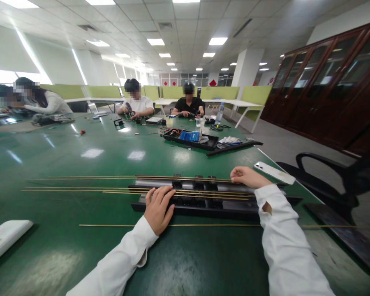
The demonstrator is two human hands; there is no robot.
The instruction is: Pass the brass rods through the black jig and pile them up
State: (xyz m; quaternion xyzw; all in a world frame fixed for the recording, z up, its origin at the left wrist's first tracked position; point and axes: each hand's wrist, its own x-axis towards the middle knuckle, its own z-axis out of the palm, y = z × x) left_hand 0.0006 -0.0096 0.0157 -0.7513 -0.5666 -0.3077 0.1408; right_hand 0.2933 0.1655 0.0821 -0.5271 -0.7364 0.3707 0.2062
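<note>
Several thin brass rods (61,189) lie lengthwise across black channel-shaped trays (200,207) on the green table, their left ends reaching well past the trays. My left hand (159,207) rests palm down on the near rods, its fingers stretched out and slightly apart. At the right end of the far rods (89,177), my right hand (248,176) is closed in a pinch, thumb and fingertips together on them. One separate brass rod (203,225) runs along the table in front of the trays, passing below my left hand and behind my right sleeve.
A white phone (274,172) lies right of my right hand. Farther back are a black parts tray (191,142), a black strip (234,149) and a water bottle (219,114). Several people sit around the table. A white object (8,240) lies at the left edge, a black chair (336,181) stands right.
</note>
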